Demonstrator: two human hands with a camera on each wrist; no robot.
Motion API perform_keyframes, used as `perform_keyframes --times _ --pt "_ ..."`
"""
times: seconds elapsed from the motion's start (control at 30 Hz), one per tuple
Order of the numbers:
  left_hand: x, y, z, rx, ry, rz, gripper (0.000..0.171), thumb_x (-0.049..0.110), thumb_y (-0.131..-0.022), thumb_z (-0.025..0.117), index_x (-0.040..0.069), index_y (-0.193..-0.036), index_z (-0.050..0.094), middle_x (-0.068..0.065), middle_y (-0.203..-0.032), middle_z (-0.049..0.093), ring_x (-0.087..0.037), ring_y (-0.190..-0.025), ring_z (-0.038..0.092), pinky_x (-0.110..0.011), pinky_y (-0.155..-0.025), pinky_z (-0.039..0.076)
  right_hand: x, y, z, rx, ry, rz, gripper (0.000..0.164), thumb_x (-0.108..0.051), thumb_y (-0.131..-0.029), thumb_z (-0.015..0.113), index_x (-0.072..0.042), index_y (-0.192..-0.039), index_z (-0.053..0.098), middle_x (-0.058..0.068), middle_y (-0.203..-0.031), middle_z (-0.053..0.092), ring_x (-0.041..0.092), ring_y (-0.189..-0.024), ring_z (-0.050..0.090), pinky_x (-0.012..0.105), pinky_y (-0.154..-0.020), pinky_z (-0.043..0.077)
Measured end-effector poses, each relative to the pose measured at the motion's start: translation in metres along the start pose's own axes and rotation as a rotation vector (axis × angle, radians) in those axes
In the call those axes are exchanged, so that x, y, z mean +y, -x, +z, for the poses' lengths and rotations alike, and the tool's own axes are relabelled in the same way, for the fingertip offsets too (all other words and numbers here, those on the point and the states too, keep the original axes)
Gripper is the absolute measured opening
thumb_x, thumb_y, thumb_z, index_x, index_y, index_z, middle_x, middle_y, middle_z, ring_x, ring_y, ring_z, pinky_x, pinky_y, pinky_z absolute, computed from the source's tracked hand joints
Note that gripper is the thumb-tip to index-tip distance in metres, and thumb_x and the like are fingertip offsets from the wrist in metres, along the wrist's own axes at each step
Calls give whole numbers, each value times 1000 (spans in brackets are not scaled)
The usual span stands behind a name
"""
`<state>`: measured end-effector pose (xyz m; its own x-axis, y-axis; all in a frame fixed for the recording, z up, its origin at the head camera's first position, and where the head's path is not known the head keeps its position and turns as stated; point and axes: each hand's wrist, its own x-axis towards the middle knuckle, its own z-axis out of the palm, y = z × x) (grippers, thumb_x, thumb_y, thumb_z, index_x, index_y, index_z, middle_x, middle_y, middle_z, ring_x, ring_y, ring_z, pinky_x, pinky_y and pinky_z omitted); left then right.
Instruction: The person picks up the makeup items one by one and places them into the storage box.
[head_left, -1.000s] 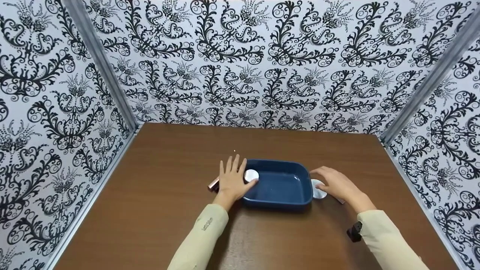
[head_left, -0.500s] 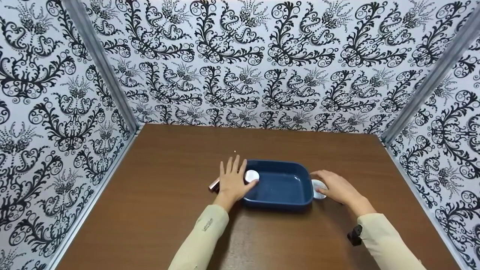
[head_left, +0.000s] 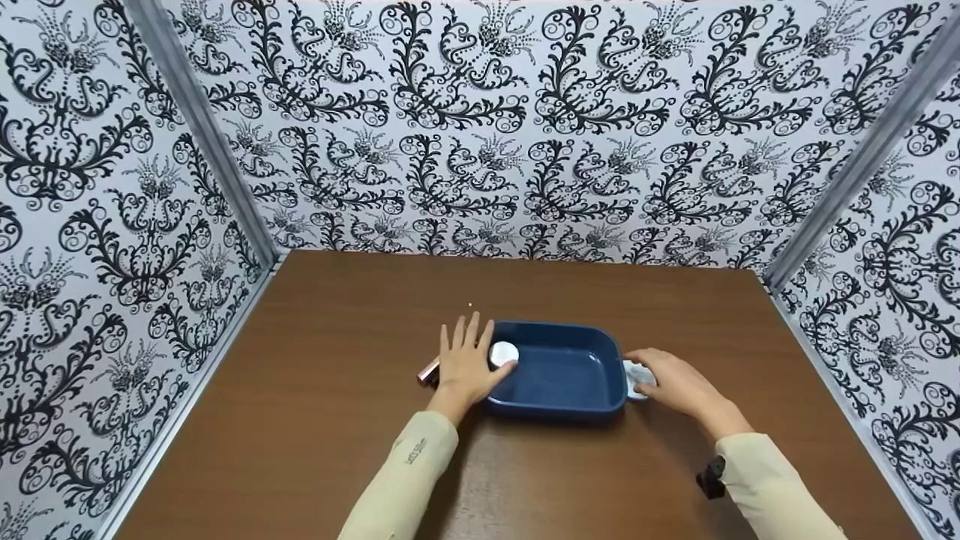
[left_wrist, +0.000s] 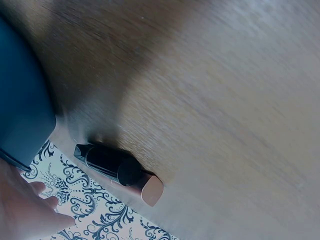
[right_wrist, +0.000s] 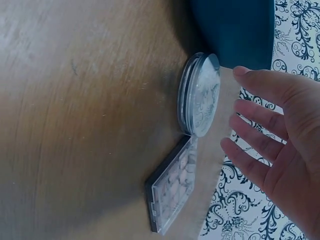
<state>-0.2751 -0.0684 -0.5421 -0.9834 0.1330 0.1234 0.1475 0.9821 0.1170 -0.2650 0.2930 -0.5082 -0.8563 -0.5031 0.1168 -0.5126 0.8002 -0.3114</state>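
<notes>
Blue dish (head_left: pixel 562 379) located on the bench (head_left: pixel 337 337). Left hand (head_left: pixel 463 369) at its 9 o'clock end: released, fingers straight and spread; contact with the rim cannot be determined. White round item (head_left: pixel 504 355) noted within the dish, between 9 and 10 o'clock. Black tube (left_wrist: pixel 112 164) and rose-gold tube (left_wrist: pixel 152 190) lie together outside the dish at 9 o'clock. Right hand (head_left: pixel 679 381) at 3 o'clock: released, fingers apart from the round compact (right_wrist: pixel 200 95) just beside the dish. Right wrist view: clear-lidded palette (right_wrist: pixel 172 187) at the compact's 7 o'clock.
</notes>
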Motion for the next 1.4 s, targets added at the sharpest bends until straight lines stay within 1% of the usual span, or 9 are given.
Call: perform_keyframes --times 0.2,0.4,0.47,0.63,0.8,1.03,1.27,1.4 --pt "0 1 -1 -10 -1 -2 89 77 -89 41 25 -160 25 -7 -168 18 -31 -156 16 -57 -125 7 3 1 6 -8 22 3 48 -8 -83 77 4 -127 61 23 -124 65 42 -115 61 58 -97 50" --pt "-1 1 0 -6 6 -2 89 77 -89 41 25 -160 25 -7 -168 18 -31 -156 16 -58 -125 7 4 2 10 -15 60 29 49 -13 -83 78 1 -127 62 20 -124 65 41 -114 61 60 -96 49" --pt "-1 1 0 -4 9 -2 89 77 -89 41 25 -159 26 -7 -168 18 -31 -155 17 -58 -125 6 5 2 12 -20 56 26 49 -13 -82 78 1 -126 62 20 -123 65 41 -112 62 59 -94 49" --pt "-1 1 1 -7 -5 -3 90 79 -88 39 26 -160 25 -6 -168 19 -30 -156 17 -57 -125 7 8 3 18 -32 32 28 51 -14 -82 77 3 -127 61 21 -125 63 43 -115 59 58 -97 48" --pt "-1 0 1 2 -6 -3 90 79 -88 40 26 -159 26 -6 -168 21 -30 -155 18 -57 -125 9 10 3 22 -18 36 31 53 -17 -80 77 3 -127 61 22 -126 62 45 -117 58 60 -99 47" --pt "-1 0 1 0 5 -2 90 79 -88 39 26 -159 26 -6 -168 20 -30 -155 18 -57 -125 7 10 2 22 -2 57 35 55 -18 -77 80 3 -125 63 23 -127 61 45 -117 57 59 -100 47" --pt "-1 -1 2 2 -17 -2 91 81 -87 36 26 -159 25 -5 -168 19 -30 -155 18 -57 -125 10 9 1 24 7 71 34 55 -18 -76 81 2 -125 63 22 -128 62 45 -117 58 59 -98 47" --pt "-1 -1 3 10 -10 1 90 79 -88 40 26 -159 26 -6 -167 21 -30 -155 19 -58 -125 9 9 0 25 12 69 32 56 -16 -76 80 3 -126 62 22 -128 62 45 -117 57 59 -99 47"
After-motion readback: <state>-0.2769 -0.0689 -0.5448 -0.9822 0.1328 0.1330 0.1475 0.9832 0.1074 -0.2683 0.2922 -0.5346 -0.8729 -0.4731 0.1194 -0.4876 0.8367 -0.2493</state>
